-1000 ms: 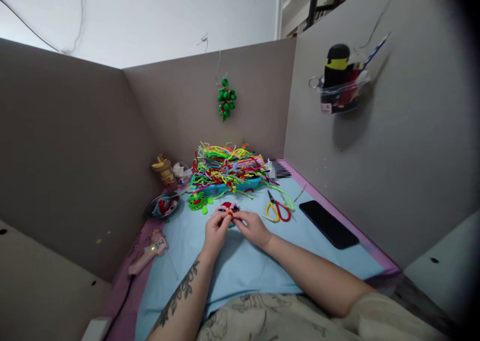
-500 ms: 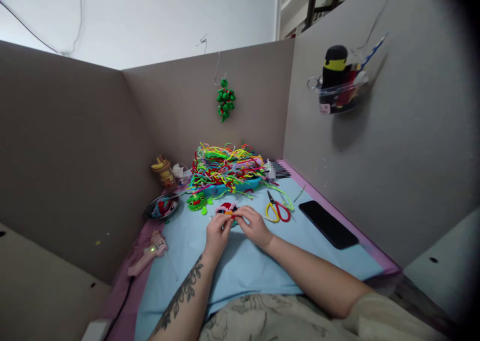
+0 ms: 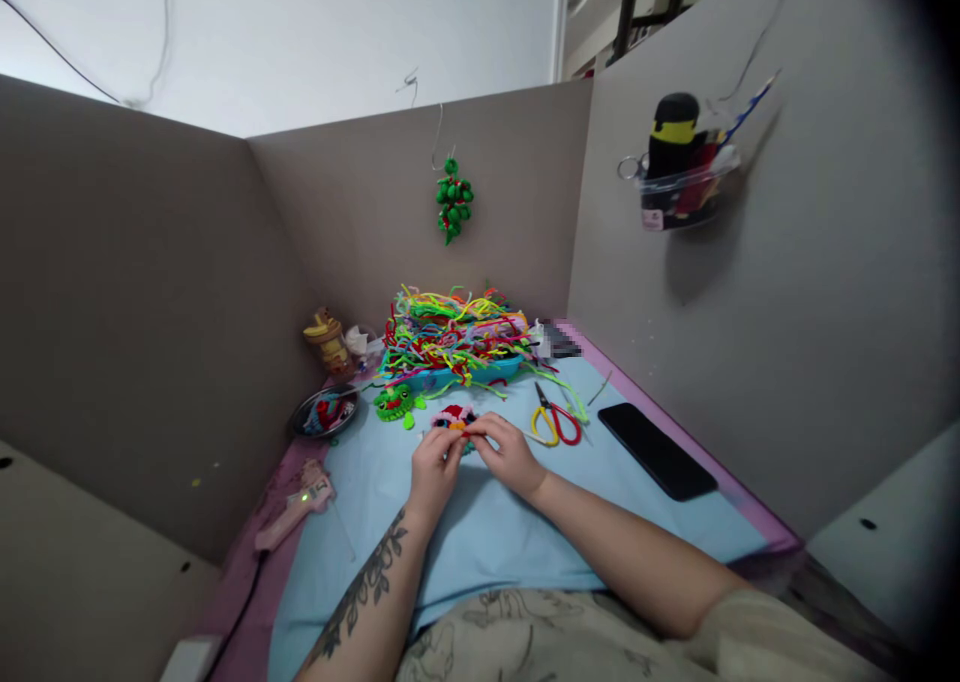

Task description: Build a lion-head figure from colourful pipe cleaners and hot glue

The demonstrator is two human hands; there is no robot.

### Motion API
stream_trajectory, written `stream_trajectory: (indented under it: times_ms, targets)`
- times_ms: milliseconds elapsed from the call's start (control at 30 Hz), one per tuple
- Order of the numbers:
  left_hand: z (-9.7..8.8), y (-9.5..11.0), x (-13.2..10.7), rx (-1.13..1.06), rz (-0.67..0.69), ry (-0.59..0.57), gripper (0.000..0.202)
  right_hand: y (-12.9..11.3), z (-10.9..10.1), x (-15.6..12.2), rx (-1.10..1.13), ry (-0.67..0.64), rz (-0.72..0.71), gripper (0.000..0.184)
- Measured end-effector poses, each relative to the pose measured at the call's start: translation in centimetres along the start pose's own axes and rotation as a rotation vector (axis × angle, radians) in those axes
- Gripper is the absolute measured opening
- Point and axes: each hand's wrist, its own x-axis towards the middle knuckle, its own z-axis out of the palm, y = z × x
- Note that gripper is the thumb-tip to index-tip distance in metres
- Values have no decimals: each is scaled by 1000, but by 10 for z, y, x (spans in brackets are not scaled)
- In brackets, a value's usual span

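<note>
Pinching from both sides, the left hand [image 3: 433,462] and right hand [image 3: 510,457] are holding one small orange-red piece [image 3: 463,431], both grips nearly closed. Just behind it, over the blue cloth [image 3: 517,527], one chenille figure [image 3: 454,413] is showing a red top, pink edging and dark patches, partly hidden. One green chenille figure [image 3: 394,404], one smartphone [image 3: 658,450], one pair of scissors [image 3: 550,405] and one glue gun [image 3: 296,513] are lying around.

I'm in a craft booth [image 3: 510,182]: fuzzy stems [image 3: 457,327] heap my blue tray [image 3: 491,370], grey panels [image 3: 360,192] stand behind and beside it, scissors [image 3: 550,407] lie front-right of it, a glue gun [image 3: 296,515] front-left.
</note>
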Motion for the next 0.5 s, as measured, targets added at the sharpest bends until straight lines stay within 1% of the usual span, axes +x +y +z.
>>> stream_trajectory:
  times_ms: [300, 433, 500]
  targets:
    - [3, 0, -1, 52, -67, 4, 15, -4, 0, 1, -38, -44, 8, 17]
    - [3, 1, -1, 16, -83, -6, 16, -2, 1, -1, -59, -65, 17, 15]
    - [2, 1, 1, -29, -123, -15, 16, 0, 1, -1, -33, -61, 35, 15]
